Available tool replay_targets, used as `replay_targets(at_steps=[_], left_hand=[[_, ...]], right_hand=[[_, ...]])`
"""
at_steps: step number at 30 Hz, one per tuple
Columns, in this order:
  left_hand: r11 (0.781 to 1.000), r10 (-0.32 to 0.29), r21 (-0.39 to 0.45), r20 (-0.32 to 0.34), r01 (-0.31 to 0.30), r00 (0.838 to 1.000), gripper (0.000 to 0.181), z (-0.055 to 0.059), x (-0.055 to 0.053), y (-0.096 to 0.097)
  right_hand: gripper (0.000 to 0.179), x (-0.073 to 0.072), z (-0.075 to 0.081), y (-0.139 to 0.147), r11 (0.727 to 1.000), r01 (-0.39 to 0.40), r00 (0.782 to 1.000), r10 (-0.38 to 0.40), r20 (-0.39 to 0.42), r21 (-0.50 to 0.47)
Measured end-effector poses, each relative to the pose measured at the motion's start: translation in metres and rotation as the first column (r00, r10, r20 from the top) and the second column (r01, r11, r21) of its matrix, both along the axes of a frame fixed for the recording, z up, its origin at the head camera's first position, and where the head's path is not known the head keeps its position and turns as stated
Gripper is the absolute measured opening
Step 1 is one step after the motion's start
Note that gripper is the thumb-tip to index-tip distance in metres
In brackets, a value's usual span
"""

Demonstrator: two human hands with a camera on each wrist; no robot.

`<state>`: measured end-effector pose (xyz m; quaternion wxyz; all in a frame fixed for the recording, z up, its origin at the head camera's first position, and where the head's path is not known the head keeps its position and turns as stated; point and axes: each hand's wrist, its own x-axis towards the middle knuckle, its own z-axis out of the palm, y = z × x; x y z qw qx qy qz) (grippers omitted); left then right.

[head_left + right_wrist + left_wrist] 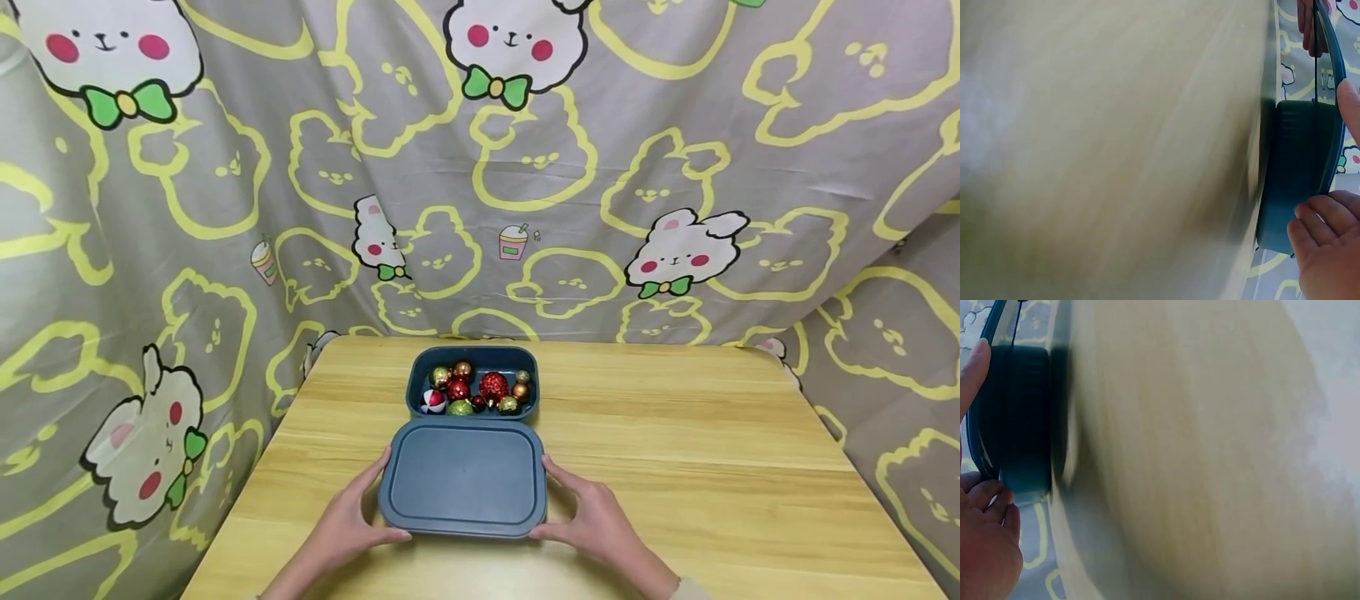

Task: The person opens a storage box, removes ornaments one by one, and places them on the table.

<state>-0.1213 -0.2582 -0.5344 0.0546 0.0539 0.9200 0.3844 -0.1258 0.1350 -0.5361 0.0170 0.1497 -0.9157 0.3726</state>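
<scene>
A blue-grey rectangular lid (465, 477) with a raised inner border lies between both hands, held level. My left hand (343, 522) grips its left edge, thumb at the near left corner. On the opposite side my right hand (596, 518) holds the right edge in the same way. Directly behind the lid stands a matching open box (531, 360), its near rim overlapped by the lid in the head view. Inside are several Christmas baubles, among them a glittery red one (493, 386) and a red-and-white one (432, 402). Both wrist views show the lid raised above the wooden surface.
The box stands at the far side of a light wooden table (675, 450). Behind and beside the table hangs a grey curtain (442, 167) printed with yellow outlines and white cartoon animals.
</scene>
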Motion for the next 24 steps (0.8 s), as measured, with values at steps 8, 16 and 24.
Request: replay_targets(at_steps=[8, 16, 24], left_hand=[[1.000, -0.027, -0.004, 0.022, 0.027, 0.999, 0.129, -0.004, -0.001, 0.001], [0.998, -0.052, -0.018, 0.012, 0.052, 0.999, 0.131, -0.009, -0.008, 0.001], [0.998, -0.064, -0.019, 0.044, 0.065, 0.997, 0.132, -0.014, -0.014, 0.002]], right_hand=[[0.108, -0.003, -0.004, 0.002, 1.000, -0.008, 0.999, 0.009, 0.053, -0.015], [0.108, -0.010, -0.008, 0.002, 0.999, -0.029, 0.998, 0.028, 0.055, 0.015], [0.107, -0.013, -0.010, 0.004, 0.997, -0.053, 0.995, 0.049, 0.087, 0.046]])
